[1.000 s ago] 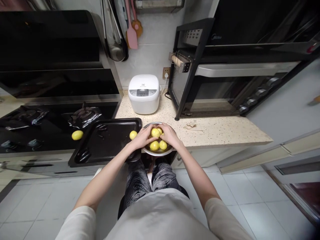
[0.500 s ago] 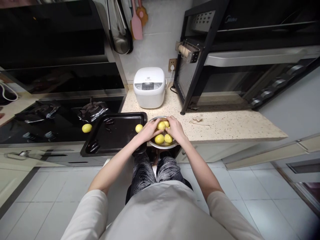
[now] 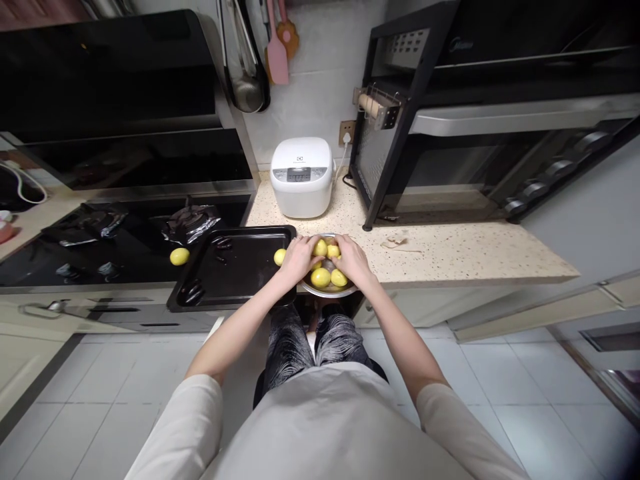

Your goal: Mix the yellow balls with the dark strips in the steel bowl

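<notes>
A round metal bowl [image 3: 327, 292] holds several yellow lemons [image 3: 321, 277] at the front edge of the counter. From the left, my left hand [image 3: 299, 259] reaches in, its fingers and thumb curled about a lemon [image 3: 320, 247] near the back of the bowl. Opposite it, my right hand [image 3: 353, 259] bends over the bowl's right side, with fingers and thumb against a lemon [image 3: 333, 251]. My hands partly hide the fruit beneath them. One more lemon [image 3: 279, 257] sits just left of my left hand, at the right side of the black baking tray [image 3: 240, 267].
Dark elongated pieces [image 3: 193, 291] lie on the tray. Another lemon [image 3: 179, 256] rests on the black gas stove [image 3: 135, 250]. Behind the bowl stands a white rice cooker [image 3: 302, 180]. A black rack with an oven [image 3: 450, 167] is at right, a dry scrap [image 3: 397, 241] before it.
The view has shifted slightly, so the stove and tray appear a little farther right. My hands stay at the bowl, and the lemons between them have shifted a little.
</notes>
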`<state>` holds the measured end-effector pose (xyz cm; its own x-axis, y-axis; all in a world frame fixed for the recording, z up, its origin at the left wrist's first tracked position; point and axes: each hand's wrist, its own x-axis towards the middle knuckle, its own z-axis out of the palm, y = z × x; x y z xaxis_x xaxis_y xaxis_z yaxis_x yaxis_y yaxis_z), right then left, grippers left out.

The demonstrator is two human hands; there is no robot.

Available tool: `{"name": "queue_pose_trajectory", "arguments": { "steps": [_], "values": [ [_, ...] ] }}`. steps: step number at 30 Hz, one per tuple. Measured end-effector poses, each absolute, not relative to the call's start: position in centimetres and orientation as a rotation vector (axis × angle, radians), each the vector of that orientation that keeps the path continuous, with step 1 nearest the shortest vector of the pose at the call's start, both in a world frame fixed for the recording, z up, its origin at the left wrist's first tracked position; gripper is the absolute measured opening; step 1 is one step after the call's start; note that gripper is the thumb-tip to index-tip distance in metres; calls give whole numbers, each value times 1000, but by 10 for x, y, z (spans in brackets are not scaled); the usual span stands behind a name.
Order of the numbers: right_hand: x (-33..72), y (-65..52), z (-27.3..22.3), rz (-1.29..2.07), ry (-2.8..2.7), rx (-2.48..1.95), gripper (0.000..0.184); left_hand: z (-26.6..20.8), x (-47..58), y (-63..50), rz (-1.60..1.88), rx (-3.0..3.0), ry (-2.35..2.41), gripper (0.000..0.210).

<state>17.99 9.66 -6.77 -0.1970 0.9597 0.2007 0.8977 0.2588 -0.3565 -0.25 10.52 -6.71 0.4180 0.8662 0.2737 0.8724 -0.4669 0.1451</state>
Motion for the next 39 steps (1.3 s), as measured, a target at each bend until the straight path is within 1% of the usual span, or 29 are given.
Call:
{"name": "queue_pose_trajectory", "arguments": {
  "steps": [4,7,11,19,21,24,26,28,32,34,39],
  "values": [
    [178,95,-67,228,-2165,-1696,36,-66,1,102,-512,-2643,-1703,64],
    [178,95,-65,223,-2164,-1705,36,-64,3,99,-505,-2612,-1735,68],
    [177,94,-63,197,-2153,-1713,37,-63,5,97,-445,-2605,-1730,64],
    [184,97,-64,144,-2083,-1681,32,-64,6,95,-447,-2540,-1720,44],
    [187,98,-64,117,-2080,-1669,31,-66,6,96,-460,-2536,-1696,46],
    [188,98,-64,90,-2104,-1659,32,-71,5,99,-510,-2626,-1533,51],
    [186,97,-65,91,-2139,-1657,33,-72,4,102,-510,-2710,-1422,48],
    [184,93,-66,93,-2182,-1666,37,-72,3,104,-482,-2760,-1385,45],
    [181,87,-66,88,-2228,-1734,49,-72,-2,107,-471,-2798,-1363,48],
    [181,86,-64,101,-2224,-1741,49,-73,-6,110,-495,-2843,-1337,49],
    [185,87,-57,100,-2233,-1685,42,-80,-12,112,-533,-3004,-1240,47]
  ]
}}
